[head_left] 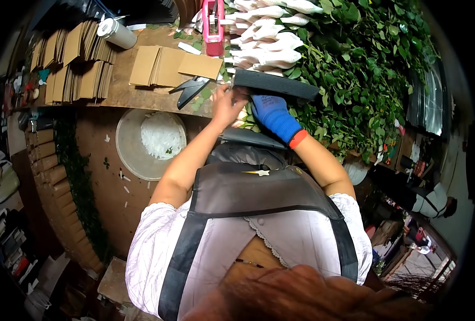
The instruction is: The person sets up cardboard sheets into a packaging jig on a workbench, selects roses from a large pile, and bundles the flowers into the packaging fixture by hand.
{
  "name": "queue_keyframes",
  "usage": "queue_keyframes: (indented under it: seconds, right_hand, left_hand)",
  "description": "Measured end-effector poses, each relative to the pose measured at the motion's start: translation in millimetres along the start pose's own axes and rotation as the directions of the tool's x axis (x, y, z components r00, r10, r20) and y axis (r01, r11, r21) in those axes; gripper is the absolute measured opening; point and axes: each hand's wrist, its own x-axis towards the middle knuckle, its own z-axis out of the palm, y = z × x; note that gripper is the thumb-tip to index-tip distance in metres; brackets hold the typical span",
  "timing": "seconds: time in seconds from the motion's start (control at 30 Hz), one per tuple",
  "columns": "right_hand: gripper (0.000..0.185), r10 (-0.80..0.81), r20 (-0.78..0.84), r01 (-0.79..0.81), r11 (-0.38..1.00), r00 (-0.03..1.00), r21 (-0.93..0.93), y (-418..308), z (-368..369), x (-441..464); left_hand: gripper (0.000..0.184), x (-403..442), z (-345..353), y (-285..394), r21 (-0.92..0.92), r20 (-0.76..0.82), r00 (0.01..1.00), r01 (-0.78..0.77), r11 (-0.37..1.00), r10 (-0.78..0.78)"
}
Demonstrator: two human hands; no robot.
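My bare left hand (pixel 226 107) is at the front edge of the workbench, its fingers bent together at the left end of a black ridged strip (pixel 275 84). What they pinch, if anything, is hidden. My right hand (pixel 272 113) wears a blue knit glove with a red cuff. It lies just under the strip, with its fingertips out of sight. Behind the strip are several flower heads in white net sleeves (pixel 267 45), and leafy green stems (pixel 349 80) spread to the right. Left of my bare hand lies a black tool that looks like a stapler (pixel 190 91).
A pink tape dispenser (pixel 213 29), folded brown cardboard pieces (pixel 165 67), stacks of cardboard (pixel 79 61) and a white bottle (pixel 117 33) stand on the workbench (pixel 117 88). Below is a round bin (pixel 128 155) with white scraps. Another person (pixel 432 202) is at the far right.
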Motion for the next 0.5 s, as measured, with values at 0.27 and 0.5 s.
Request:
queue_keyframes:
  seconds: [0.27, 0.5]
  right_hand:
    - [0.028, 0.108, 0.504, -0.17, 0.982, 0.857, 0.078, -12.0, -68.2, 9.9]
    - [0.049, 0.123, 0.066, -0.138, 0.778, 0.99, 0.613, -15.1, -116.4, -67.9]
  left_hand:
    - [0.038, 3.5, 3.0, -9.5, -0.066, 0.049, 0.998, 0.031, 0.997, -0.028]
    - [0.026, -25.0, -58.2, -60.0, -0.533, -0.112, 0.948, 0.197, 0.823, -0.3]
